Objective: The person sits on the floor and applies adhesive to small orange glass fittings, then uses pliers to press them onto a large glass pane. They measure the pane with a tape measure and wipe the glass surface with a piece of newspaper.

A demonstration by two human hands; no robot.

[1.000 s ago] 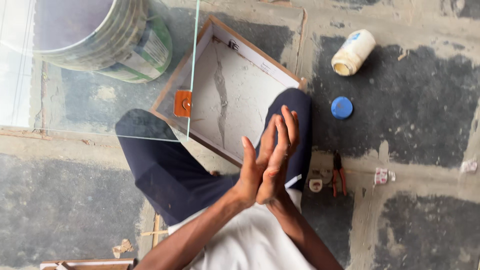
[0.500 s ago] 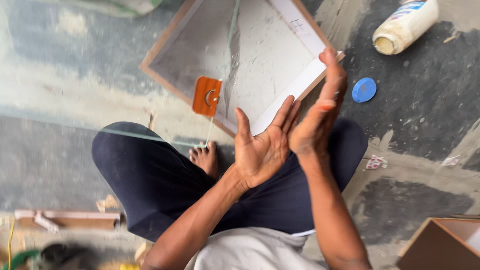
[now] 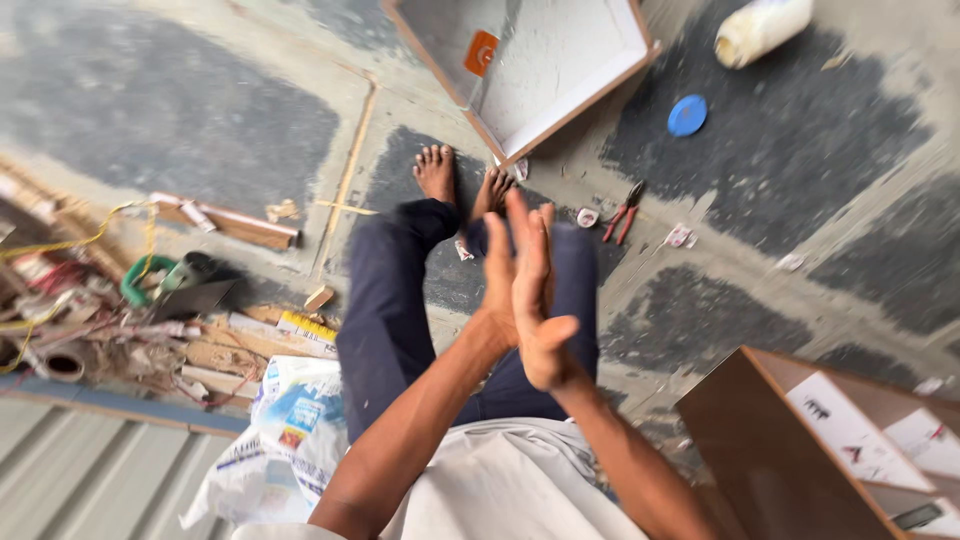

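Observation:
My left hand (image 3: 497, 285) and my right hand (image 3: 540, 310) are raised in front of me with the palms pressed flat together and the fingers stretched out. Neither holds anything. Below them are my dark blue trousers (image 3: 385, 310) and bare feet (image 3: 437, 172) on the patchy concrete floor. Just past the feet lies a shallow wooden-framed tray (image 3: 600, 85) with a white inside and an orange clip (image 3: 481, 52) at its near edge.
Red-handled pliers (image 3: 622, 212), a blue lid (image 3: 687, 115) and a white bottle (image 3: 762, 28) lie on its side to the right. A brown wooden box (image 3: 750, 450) stands lower right. A printed plastic bag (image 3: 290, 420), wood offcuts (image 3: 230, 222) and a green tool (image 3: 160, 280) clutter the left.
The view has pulled back and swung left, so the feet and left-side clutter now show. My hands, apart half a second ago, are pressed together again.

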